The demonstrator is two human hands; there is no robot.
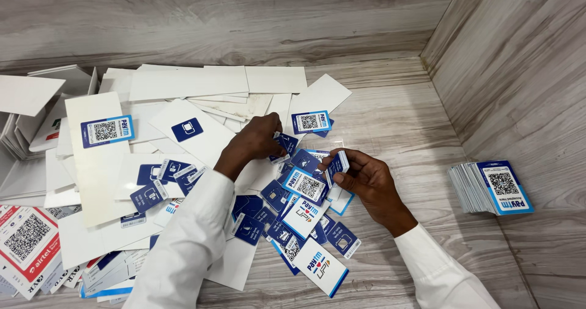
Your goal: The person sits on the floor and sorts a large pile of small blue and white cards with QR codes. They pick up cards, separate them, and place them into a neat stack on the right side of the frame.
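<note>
Near the frame's centre, the left hand (pixel 256 139) pinches a small blue card (pixel 287 143) above the loose card heap (pixel 293 217); the right hand (pixel 366 184) has its grip pressed on another small card (pixel 337 164). Overlapping glossy cards could slide, and a pinch may lift two together.

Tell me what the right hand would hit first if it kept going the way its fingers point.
The right hand points left toward the left hand. It would probably meet the small blue and white cards heaped between them first, though depth is hard to judge.
</note>
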